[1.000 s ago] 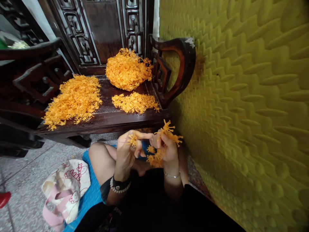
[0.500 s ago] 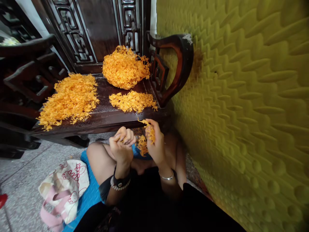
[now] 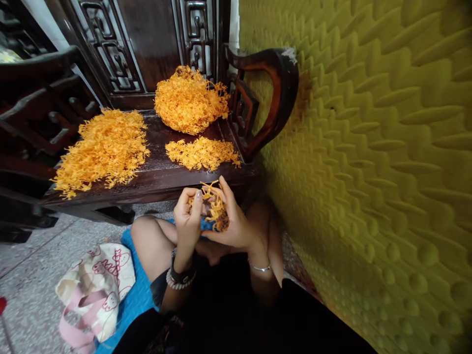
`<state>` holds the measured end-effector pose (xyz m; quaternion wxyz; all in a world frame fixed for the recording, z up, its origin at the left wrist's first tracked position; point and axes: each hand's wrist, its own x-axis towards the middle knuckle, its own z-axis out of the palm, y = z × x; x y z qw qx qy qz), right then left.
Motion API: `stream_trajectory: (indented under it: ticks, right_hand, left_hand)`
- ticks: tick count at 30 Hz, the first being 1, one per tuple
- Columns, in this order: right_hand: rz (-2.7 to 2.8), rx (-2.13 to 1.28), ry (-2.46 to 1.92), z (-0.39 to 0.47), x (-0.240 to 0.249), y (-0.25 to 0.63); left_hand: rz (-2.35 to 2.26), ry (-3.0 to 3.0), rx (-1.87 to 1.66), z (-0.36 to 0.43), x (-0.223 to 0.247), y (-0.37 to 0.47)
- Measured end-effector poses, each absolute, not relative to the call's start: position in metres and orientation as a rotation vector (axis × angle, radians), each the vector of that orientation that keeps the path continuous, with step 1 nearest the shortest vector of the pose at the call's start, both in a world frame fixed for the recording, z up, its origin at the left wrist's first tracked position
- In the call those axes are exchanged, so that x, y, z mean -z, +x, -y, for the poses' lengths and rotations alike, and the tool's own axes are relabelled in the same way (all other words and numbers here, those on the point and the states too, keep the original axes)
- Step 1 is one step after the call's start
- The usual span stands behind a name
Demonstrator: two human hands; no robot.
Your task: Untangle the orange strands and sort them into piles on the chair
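My left hand [image 3: 187, 214] is closed, thumb against the curled fingers, with a bit of orange showing at its edge. Facing it, my right hand [image 3: 236, 223] cups a small bunch of orange branched pieces [image 3: 217, 214], thin and plastic-looking. Thin strands stick up from the bunch between the two hands. Both hands are over my lap, just in front of a dark wooden chair seat [image 3: 157, 142]. On that seat lie a wide orange heap [image 3: 106, 147] at left, a tall round heap [image 3: 190, 101] at the back and a small flat pile [image 3: 202, 152] near the front.
A carved armrest [image 3: 280, 93] rises at the seat's right, beside a yellow-green embossed wall [image 3: 361, 147]. At lower left, a white cloth bag [image 3: 99, 280] with pink handles lies by a blue mat [image 3: 142, 275] on the speckled floor [image 3: 29, 275].
My hands have come closer together. My right hand has turned, its fingers now cupped around the orange pieces, and my left thumb has come up to the front of its fingers.
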<state>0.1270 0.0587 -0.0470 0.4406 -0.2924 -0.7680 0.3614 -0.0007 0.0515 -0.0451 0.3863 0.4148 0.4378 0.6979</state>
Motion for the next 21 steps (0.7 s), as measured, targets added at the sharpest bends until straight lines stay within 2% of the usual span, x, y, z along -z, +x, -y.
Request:
stream_trajectory:
  ticks: [3, 5, 10, 16, 21]
  right_hand:
    - [1.631, -1.306, -0.608, -0.062, 0.048, 0.131]
    - [1.418, -1.464, -0.635, -0.065, 0.047, 0.133]
    - [1.291, -1.572, -0.667, -0.066, 0.037, 0.13]
    - [1.217, -1.45, -0.754, -0.058, 0.029, 0.123]
    - [1.138, -1.775, -0.666, -0.065, 0.037, 0.128]
  left_hand:
    - [-1.004, 0.98, -1.696, -0.047, 0.044, -0.002]
    - [-0.969, 0.971, -1.6, -0.045, 0.044, -0.003]
    - [-0.891, 0.946, -1.549, -0.044, 0.046, -0.004]
    - [-0.9, 1.129, -1.464, -0.047, 0.048, -0.002]
    - [-1.092, 1.338, -1.375, -0.049, 0.049, -0.011]
